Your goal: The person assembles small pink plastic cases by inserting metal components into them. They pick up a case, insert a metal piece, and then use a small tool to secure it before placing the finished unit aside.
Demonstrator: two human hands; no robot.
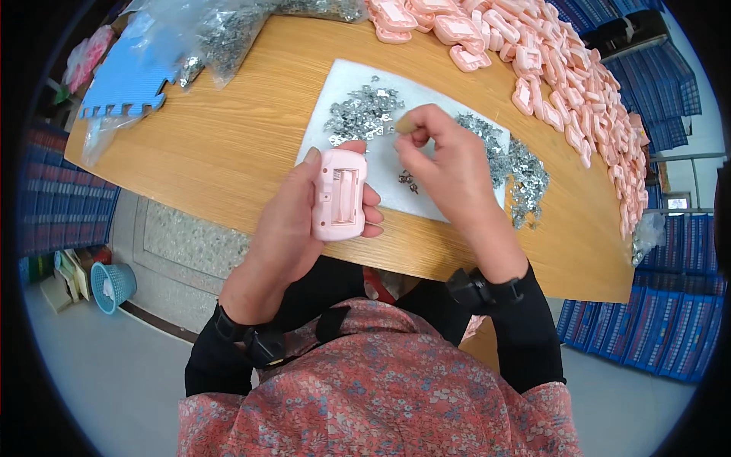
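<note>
My left hand (285,217) is closed around a pale pink plastic casing (339,228), over the table's near edge. The casing's long battery compartment faces up, and a small coil shows at its upper end. To the right, my right hand (455,171) is held in a pinch above a white foam sheet (346,75); whatever its fingertips hold is too small to make out. Beside those fingertips lies a heap of small silvery metal contact plates (365,114). A few darker metal bits (408,181) sit below the hand. Another heap of metal pieces (527,183) spills past the sheet's right edge.
A large pile of pink casings (533,65) covers the wooden table's (259,137) far right side. Clear bags of metal parts (228,38) and a blue foam mat (129,76) occupy the far left. Stacked blue crates (647,324) and a blue basket (114,286) stand on the floor.
</note>
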